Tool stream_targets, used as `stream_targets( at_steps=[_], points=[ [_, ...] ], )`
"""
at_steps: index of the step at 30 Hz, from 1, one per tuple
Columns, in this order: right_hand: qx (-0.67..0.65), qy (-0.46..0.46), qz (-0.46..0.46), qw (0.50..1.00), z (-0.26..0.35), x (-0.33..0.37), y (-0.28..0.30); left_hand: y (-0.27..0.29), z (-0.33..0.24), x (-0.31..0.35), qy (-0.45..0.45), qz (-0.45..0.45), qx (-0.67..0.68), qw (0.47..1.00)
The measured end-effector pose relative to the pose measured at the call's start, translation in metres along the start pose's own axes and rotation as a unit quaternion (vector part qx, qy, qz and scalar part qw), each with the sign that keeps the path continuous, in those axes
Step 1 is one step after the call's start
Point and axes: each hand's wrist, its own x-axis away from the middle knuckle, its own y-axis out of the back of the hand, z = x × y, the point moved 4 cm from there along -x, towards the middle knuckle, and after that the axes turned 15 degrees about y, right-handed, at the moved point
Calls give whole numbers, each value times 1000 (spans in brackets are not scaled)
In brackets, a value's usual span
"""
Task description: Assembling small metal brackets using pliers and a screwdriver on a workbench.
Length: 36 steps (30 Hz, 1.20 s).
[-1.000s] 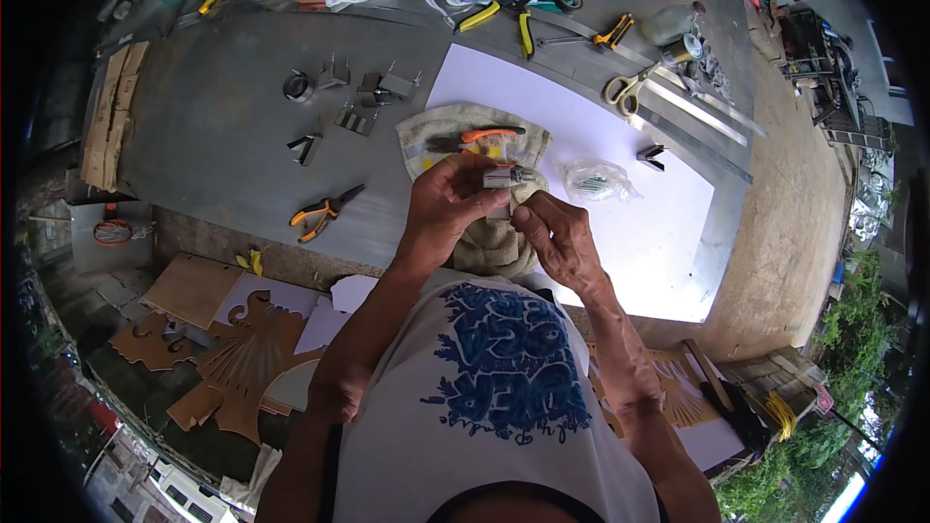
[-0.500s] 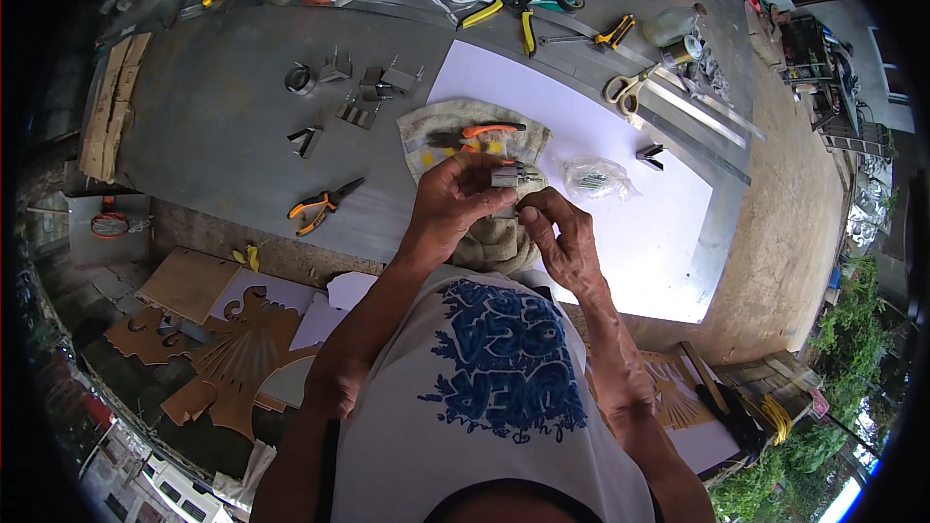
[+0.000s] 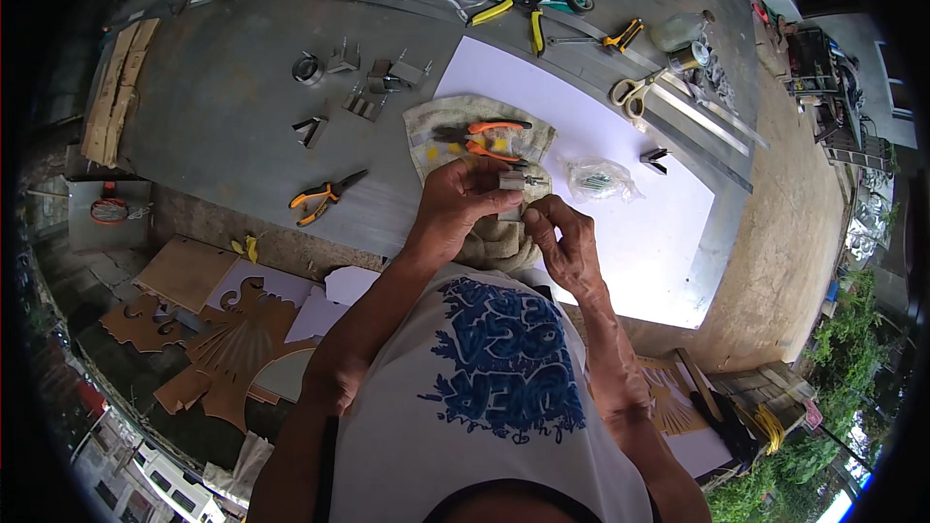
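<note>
My left hand point(image 3: 448, 208) pinches a small grey metal bracket point(image 3: 511, 180) between thumb and fingers, with a thin screw-like end pointing right. Close by on the right, my right hand point(image 3: 570, 247) has its thumb and fingertips closed together, apart from the bracket. Whatever the fingertips hold is too small to make out. Beneath and beyond the hands lies a folded cloth point(image 3: 422, 124), bearing orange-handled pliers point(image 3: 502, 125). A clear plastic bag of screws point(image 3: 599, 180) rests on the white sheet point(image 3: 668, 242) to the right.
Several similar metal brackets point(image 3: 362, 104) and a round metal ring point(image 3: 307, 68) stand at left on the grey table. Long-nose pliers point(image 3: 329, 196) lie nearer. Scissors point(image 3: 635, 92), a cutter knife point(image 3: 623, 35), metal strips and a glass bottle point(image 3: 678, 31) lie at far right.
The view has shifted slightly. The bracket in my left hand has tilted a little, and my right hand stays beside it with fingertips closed.
</note>
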Motion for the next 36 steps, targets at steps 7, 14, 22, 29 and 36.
stream_targets(
  at_steps=[7,14,22,29,36],
  points=[
    [-22,2,-21,1000,1,3,-1,1,7,-1,9,3,-7,1000],
    [-25,-14,11,1000,-6,10,1,1,10,0,14,-10,-24,1000],
    [-21,17,-2,1000,-5,11,1,1,16,-1,18,-7,-11,1000],
    [-27,48,-7,998,3,11,0,5,17,-2,20,-7,-20,1000],
    [-54,-1,17,998,-1,17,-1,5,20,-5,56,-2,18,998]
  ],
)
